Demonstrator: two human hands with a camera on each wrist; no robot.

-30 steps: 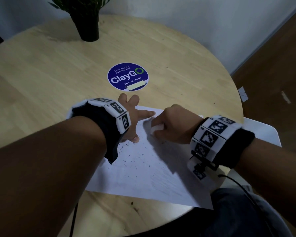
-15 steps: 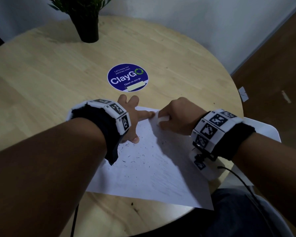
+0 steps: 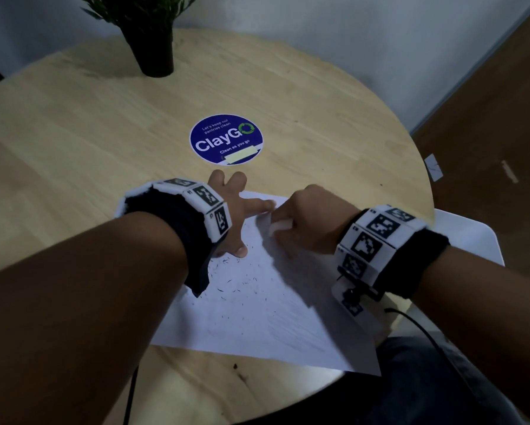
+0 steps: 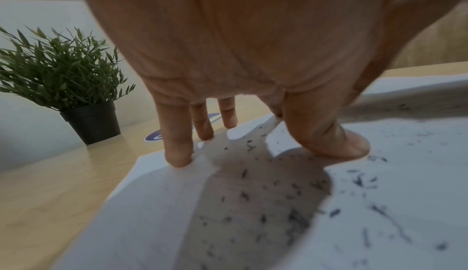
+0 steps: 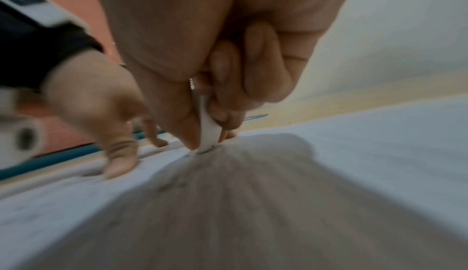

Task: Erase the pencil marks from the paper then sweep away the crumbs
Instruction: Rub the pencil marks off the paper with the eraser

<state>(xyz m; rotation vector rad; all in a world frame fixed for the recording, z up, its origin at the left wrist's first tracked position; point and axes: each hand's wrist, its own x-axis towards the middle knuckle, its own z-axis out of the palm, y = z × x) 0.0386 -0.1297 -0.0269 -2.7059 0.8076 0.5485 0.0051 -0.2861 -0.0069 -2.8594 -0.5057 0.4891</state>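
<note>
A white sheet of paper [image 3: 266, 317] lies on the round wooden table [image 3: 73, 133], strewn with dark eraser crumbs [image 3: 242, 283] and faint pencil marks. My left hand [image 3: 236, 216] lies on the paper's far left corner with fingers [image 4: 177, 150] spread straight, pressing it down. My right hand [image 3: 306, 222] pinches a white eraser [image 3: 277, 226] between thumb and curled fingers. The eraser [image 5: 209, 132] touches the paper near its far edge, close to the left index finger. The right wrist view is motion-blurred.
A round blue "ClayGo" sticker [image 3: 226, 138] sits beyond the hands. A small potted plant [image 3: 153, 35] stands at the table's far side. A white chair [image 3: 472, 237] shows at the right edge, and a cable [image 3: 416, 329] hangs from my right wrist.
My right hand with the eraser slid away along the paper, then came slightly back toward me, rubbing near the far edge. The left hand has stayed put.
</note>
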